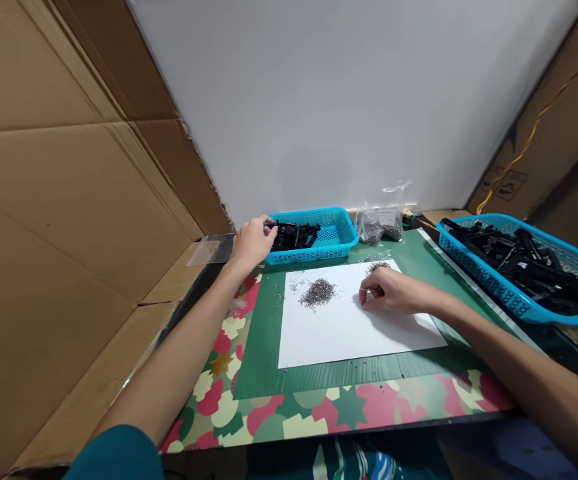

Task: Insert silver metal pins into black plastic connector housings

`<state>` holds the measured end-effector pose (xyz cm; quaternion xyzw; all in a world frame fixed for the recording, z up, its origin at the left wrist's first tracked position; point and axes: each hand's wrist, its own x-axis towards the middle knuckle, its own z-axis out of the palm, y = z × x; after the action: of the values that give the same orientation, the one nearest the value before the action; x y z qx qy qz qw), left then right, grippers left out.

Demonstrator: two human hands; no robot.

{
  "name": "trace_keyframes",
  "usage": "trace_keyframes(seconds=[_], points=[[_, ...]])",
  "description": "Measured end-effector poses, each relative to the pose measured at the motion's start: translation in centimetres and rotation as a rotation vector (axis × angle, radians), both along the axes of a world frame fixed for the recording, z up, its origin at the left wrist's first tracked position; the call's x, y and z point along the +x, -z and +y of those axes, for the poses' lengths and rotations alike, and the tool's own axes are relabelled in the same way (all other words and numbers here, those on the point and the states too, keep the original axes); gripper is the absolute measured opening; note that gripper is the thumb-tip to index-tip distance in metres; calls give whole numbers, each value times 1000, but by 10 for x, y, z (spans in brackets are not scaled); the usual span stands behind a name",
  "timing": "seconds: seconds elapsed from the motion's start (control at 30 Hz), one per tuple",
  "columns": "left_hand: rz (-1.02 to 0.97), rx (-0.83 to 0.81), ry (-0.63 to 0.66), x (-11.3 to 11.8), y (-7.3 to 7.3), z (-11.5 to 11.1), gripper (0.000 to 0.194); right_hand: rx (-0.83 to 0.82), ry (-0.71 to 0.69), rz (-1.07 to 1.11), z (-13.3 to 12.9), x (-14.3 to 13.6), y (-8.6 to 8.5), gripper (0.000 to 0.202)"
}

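My left hand (255,241) reaches over the left end of a blue basket (331,252), its curled fingers at the black parts (296,235) inside. What those fingers hold, if anything, is hidden. My right hand (386,291) is low over the right side of a white sheet (319,343), thumb and fingers pinched together; anything between them is too small to name. A pile of small metal pieces (319,293) lies on the sheet's left half. Behind my right hand shows a second, smaller pile (379,266), partly covered by it.
Clear plastic bags (381,225) of small pieces stand by the back wall. A larger blue basket (513,293) full of black parts is at the right. Cardboard (69,220) walls the left side. A green mat (263,353) lies beneath the sheet.
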<state>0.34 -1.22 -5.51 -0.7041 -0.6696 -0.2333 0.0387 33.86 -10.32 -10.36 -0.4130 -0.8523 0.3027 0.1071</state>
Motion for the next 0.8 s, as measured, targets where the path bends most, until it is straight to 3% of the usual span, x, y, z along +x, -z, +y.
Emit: trace_keyframes(seconds=[0.17, 0.27, 0.4, 0.6, 0.8], points=[[-163, 83, 111, -10, 3, -7, 29, -71, -79, 40, -1, 0, 2, 17], [-427, 125, 196, -13, 5, -20, 28, -100, -109, 56, -3, -3, 3, 17], [-815, 92, 304, -4, 11, -54, 33, -76, -110, 78, -9, -10, 6, 19], [-982, 31, 441, 21, 34, -114, 34, 29, -68, 44, -19, -21, 12, 19], [-963, -124, 544, 42, 60, -142, 25, -37, -26, 307, -21, -24, 16, 25]])
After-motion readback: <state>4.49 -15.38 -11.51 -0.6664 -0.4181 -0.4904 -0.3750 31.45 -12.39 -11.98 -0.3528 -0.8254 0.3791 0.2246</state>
